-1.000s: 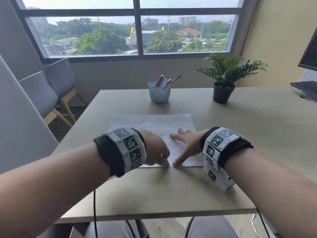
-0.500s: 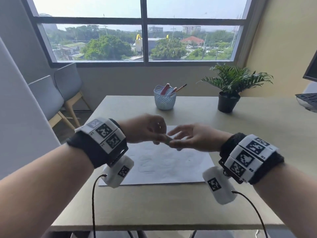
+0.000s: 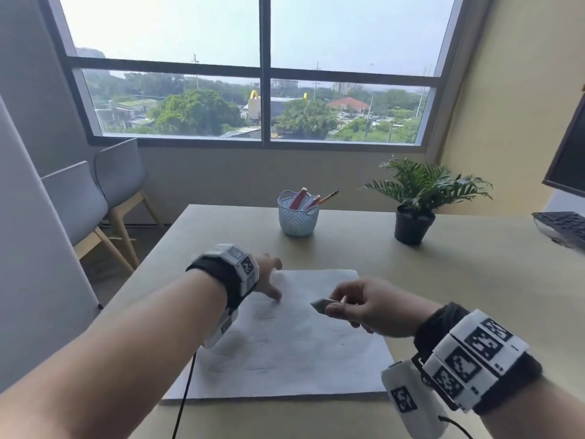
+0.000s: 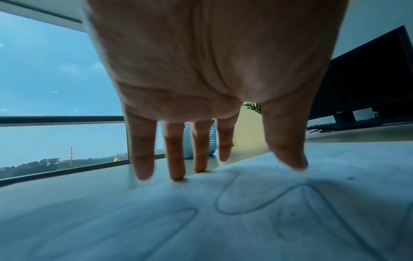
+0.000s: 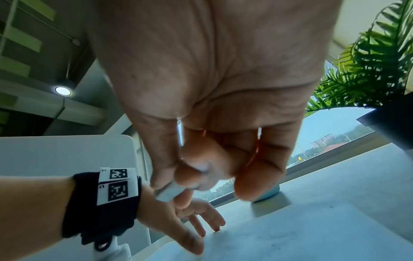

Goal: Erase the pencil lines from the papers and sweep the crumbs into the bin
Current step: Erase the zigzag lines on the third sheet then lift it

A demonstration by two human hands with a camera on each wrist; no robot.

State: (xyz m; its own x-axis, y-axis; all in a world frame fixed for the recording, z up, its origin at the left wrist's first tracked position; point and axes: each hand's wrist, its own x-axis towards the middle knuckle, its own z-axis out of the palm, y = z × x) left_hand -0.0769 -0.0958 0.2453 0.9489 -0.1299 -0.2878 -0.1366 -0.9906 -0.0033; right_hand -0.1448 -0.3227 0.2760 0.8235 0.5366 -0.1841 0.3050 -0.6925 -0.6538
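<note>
Your right hand (image 3: 376, 307) pinches the eraser (image 3: 323, 305) between thumb and fingertips, holding it above the middle of the paper (image 3: 304, 350); its long axis runs roughly level, with the free end pointing toward your left hand (image 3: 269, 277). Your left hand is spread, fingertips (image 4: 176, 174) pressing the paper's far left edge on the table (image 3: 459, 280). Faint pencil lines (image 4: 250, 197) cover the paper

Eraser (image 3: 322, 304) in right hand (image 3: 372, 307) (above paper (image 3: 294, 340))
</note>
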